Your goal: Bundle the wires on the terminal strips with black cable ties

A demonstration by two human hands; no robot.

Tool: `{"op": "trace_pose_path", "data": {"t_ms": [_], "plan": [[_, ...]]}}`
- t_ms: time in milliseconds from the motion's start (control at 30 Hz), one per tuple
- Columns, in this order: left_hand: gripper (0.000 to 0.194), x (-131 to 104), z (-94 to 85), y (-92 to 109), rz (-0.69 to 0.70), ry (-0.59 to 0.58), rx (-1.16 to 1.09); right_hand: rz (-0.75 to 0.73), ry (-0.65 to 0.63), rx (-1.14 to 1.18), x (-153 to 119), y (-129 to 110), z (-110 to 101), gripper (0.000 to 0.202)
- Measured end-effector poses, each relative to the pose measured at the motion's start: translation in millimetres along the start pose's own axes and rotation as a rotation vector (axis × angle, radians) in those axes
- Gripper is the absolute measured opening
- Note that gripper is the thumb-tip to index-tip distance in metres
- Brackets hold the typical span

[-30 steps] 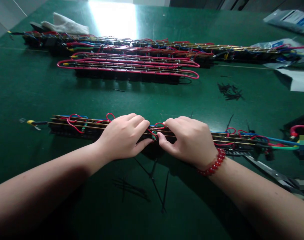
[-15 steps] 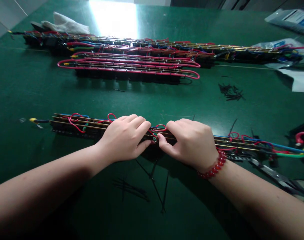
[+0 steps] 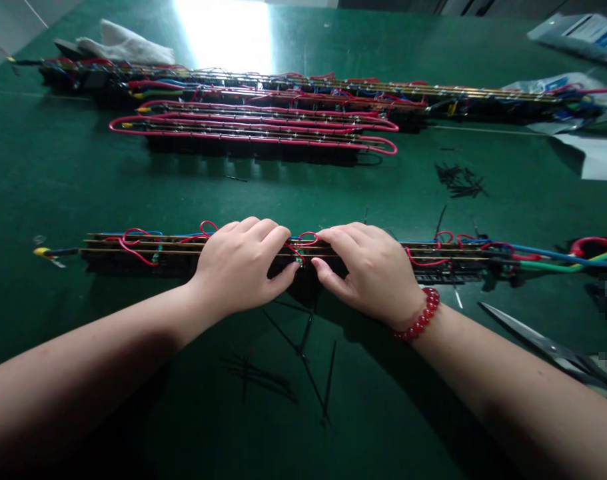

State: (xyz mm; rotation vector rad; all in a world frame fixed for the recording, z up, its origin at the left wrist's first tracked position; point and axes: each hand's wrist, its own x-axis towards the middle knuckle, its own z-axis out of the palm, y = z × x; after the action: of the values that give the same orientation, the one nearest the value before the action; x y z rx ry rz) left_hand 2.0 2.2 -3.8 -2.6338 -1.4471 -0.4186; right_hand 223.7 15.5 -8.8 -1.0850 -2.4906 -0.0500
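Note:
A long black strip assembly with brass-coloured rails and red and blue wires (image 3: 178, 249) lies across the green table (image 3: 108, 413). Over its middle, my left hand (image 3: 243, 263) grips it, thumb on the near side and fingers over the top and far side. My right hand (image 3: 370, 270), with a red bead bracelet (image 3: 423, 319) at the wrist, grips the same assembly just to the right. Between the two thumbs a short stretch shows a red wire loop (image 3: 308, 238) and a small green part. The fingertips on the far side are hidden.
Farther back lie more wired assemblies (image 3: 253, 140) with pink-red cable loops. Scissors (image 3: 538, 340) rest at the right. Black cable ties (image 3: 258, 380) lie in front, and cut black pieces (image 3: 460, 180) behind. A white cloth (image 3: 126, 47) and plastic bags (image 3: 578, 37) are at the back.
Both hands have shifted the strip assembly a little left and away from me, its right end most. The scissors at the right now show clear of it.

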Motion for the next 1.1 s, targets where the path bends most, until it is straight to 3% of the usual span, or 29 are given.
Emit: {"op": "trace_pose_path", "data": {"t_ms": [133,233,300,400,467,533,600,867,967,1100], "plan": [[0.029,0,0.2,0,0.012,-0.001,-0.016,-0.004,0.018,0.012,0,0,0,0.030],[0.032,-1,-3.1,0,0.072,0.077,-0.023,-0.018,0.020,0.011,0,1,1,0.039],[0.027,-3,-7.4,1,0.181,0.190,0.007,-0.032,0.008,0.009,0,1,2,0.041],[0.011,-6,-12.5,6,0.458,0.301,0.008,-0.033,0.008,0.011,0,1,3,0.039],[0.011,-6,-12.3,9,0.637,0.228,-0.033,-0.026,0.021,0.006,0,0,3,0.037],[0.015,-6,-9.6,10,0.709,0.113,-0.069,-0.029,0.034,0.000,0,0,3,0.036],[0.016,-5,-5.9,9,0.695,0.052,-0.107,-0.036,0.042,-0.002,0,-1,3,0.036],[0.012,-6,0.4,7,0.701,0.027,-0.153,-0.050,0.050,0.000,1,0,4,0.033],[0.014,-5,-2.2,8,0.665,0.098,-0.177,-0.066,0.108,0.019,1,0,3,0.030],[0.008,-4,-3.8,4,0.471,0.255,-0.247,-0.195,0.258,0.105,-1,-1,1,0.024]]}}
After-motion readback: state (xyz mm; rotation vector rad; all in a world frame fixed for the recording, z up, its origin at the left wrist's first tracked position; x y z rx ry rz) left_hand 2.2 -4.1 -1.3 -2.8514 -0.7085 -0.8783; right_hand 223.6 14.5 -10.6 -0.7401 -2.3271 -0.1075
